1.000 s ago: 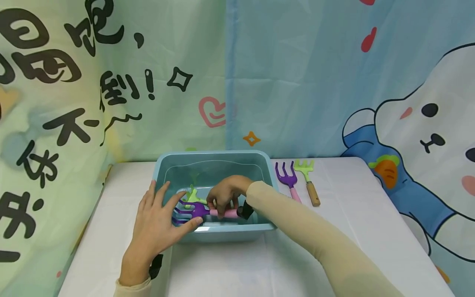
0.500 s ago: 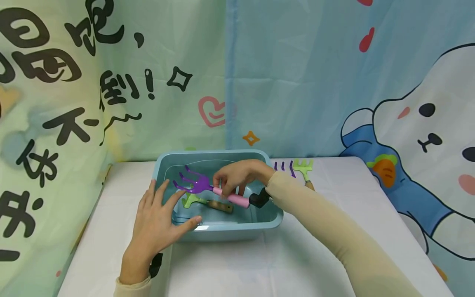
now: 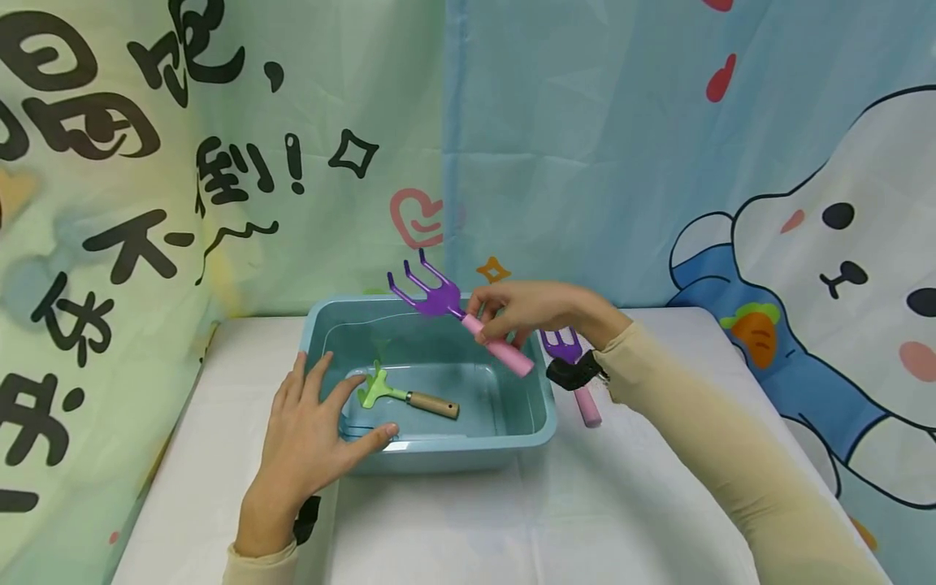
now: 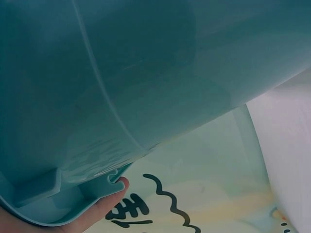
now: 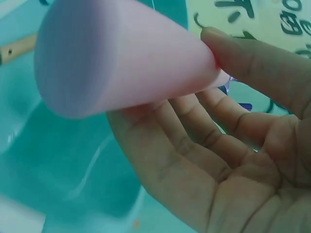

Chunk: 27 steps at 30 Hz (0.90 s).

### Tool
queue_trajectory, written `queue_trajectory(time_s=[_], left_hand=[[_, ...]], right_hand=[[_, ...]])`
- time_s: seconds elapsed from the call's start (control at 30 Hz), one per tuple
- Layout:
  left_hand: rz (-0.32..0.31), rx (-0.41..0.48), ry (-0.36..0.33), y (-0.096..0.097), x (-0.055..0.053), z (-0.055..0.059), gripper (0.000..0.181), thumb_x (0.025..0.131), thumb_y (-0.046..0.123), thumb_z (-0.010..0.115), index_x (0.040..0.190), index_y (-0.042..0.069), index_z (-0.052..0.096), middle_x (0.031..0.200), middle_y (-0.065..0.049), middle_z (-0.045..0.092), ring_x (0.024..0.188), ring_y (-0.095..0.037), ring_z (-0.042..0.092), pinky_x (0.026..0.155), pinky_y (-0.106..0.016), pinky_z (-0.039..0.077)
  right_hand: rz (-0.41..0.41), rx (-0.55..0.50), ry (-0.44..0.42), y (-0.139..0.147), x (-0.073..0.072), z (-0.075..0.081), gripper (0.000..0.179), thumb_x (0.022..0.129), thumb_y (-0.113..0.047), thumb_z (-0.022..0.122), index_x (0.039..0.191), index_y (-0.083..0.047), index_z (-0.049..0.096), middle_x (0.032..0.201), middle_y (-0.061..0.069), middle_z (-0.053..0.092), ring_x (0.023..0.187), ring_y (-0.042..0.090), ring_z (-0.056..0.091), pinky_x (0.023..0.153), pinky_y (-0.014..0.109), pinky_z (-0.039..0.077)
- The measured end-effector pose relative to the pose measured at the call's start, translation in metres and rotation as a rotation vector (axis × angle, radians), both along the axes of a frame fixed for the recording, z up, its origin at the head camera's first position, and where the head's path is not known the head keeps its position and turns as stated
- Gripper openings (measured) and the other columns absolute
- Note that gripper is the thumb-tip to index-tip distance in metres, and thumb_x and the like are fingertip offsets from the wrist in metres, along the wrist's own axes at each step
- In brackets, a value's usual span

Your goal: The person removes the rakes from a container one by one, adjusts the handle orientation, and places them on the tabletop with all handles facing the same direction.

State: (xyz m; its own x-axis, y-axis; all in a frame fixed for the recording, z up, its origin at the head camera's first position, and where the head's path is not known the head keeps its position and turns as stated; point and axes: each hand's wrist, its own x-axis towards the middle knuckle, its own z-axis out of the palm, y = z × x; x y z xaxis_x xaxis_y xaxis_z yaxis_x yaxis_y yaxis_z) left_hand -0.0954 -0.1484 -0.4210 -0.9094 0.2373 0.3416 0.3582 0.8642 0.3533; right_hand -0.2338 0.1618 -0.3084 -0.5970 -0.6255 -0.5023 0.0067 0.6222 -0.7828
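Observation:
My right hand point(image 3: 537, 309) pinches the pink handle of a purple three-pronged hand fork point(image 3: 442, 301), holding it above the right back part of a blue-green plastic tub point(image 3: 475, 445). Its prongs point up and left. In the right wrist view, the thumb and fingers press on the handle point(image 5: 131, 58) from opposite sides. Fingers spread, my left hand point(image 3: 310, 426) rests at the tub's left front corner; the left wrist view shows a finger along the rim. Inside the tub lies a small green rake point(image 3: 376, 388) with a wooden handle.
Right of the tub, another purple fork with a pink handle point(image 3: 587, 406) lies on the white-covered table point(image 3: 439, 528), partly hidden by my right hand and wrist. A printed curtain point(image 3: 585, 162) hangs behind the table.
My right hand has lifted the purple fork out of the tub, upward and to the right, uncovering the green rake inside. The left hand stays in place.

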Motion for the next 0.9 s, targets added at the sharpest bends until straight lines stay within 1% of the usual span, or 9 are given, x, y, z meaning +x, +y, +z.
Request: queue_trajectory(time_s=[0.07,0.2,0.33,0.4,0.5,0.63,0.9], left_hand=[[-0.001,0.002,0.001,0.0,0.0,0.0,0.077,0.078,0.075,0.064,0.131,0.019,0.066,0.15,-0.024,0.04,0.145,-0.05,0.017,0.111,-0.065,0.022],[-0.001,-0.004,-0.001,0.0,-0.001,0.0,0.077,0.078,0.076,0.063,0.131,0.02,0.065,0.15,-0.024,0.039,0.145,-0.05,0.017,0.111,-0.064,0.023],[-0.001,-0.012,-0.007,0.0,-0.001,0.0,0.08,0.078,0.076,0.063,0.135,0.019,0.063,0.151,-0.024,0.038,0.145,-0.05,0.017,0.112,-0.064,0.022],[0.0,-0.016,-0.015,0.0,0.0,0.0,0.082,0.079,0.076,0.063,0.137,0.018,0.062,0.152,-0.025,0.037,0.146,-0.05,0.016,0.112,-0.063,0.021],[0.005,-0.021,-0.034,0.0,0.0,0.001,0.085,0.079,0.077,0.062,0.14,0.018,0.059,0.154,-0.025,0.035,0.146,-0.049,0.015,0.113,-0.063,0.019],[0.011,-0.022,-0.053,0.0,0.001,0.001,0.086,0.079,0.078,0.061,0.142,0.019,0.057,0.155,-0.025,0.033,0.147,-0.048,0.014,0.115,-0.061,0.017],[0.006,-0.023,-0.061,0.001,0.002,0.002,0.084,0.079,0.077,0.061,0.141,0.021,0.058,0.155,-0.025,0.033,0.147,-0.048,0.013,0.114,-0.063,0.018]], right_hand=[[-0.03,-0.002,0.03,0.014,0.001,0.004,0.033,0.097,-0.007,0.063,0.126,0.001,0.049,0.109,0.018,0.057,0.087,0.027,0.063,0.069,0.037,0.056],[-0.091,-0.006,0.079,0.045,0.005,0.005,0.035,0.098,-0.008,0.062,0.127,0.003,0.047,0.109,0.019,0.054,0.087,0.028,0.063,0.071,0.039,0.057],[-0.176,-0.013,0.096,0.076,0.01,0.002,0.037,0.097,-0.01,0.064,0.126,0.004,0.045,0.108,0.019,0.052,0.089,0.028,0.061,0.073,0.042,0.057],[-0.22,-0.009,0.099,0.092,0.012,-0.002,0.038,0.096,-0.01,0.065,0.125,0.004,0.045,0.108,0.019,0.051,0.09,0.029,0.06,0.074,0.043,0.058],[-0.266,-0.008,0.097,0.116,0.015,-0.013,0.039,0.097,-0.011,0.064,0.126,0.005,0.045,0.108,0.019,0.052,0.093,0.03,0.06,0.077,0.045,0.058],[-0.324,-0.008,0.069,0.149,0.017,-0.031,0.041,0.099,-0.012,0.062,0.13,0.006,0.041,0.109,0.019,0.053,0.095,0.03,0.06,0.082,0.046,0.057],[-0.464,0.034,0.036,0.202,0.024,-0.067,0.051,0.1,-0.017,0.061,0.136,0.008,0.034,0.117,0.022,0.052,0.097,0.027,0.062,0.085,0.046,0.056]])
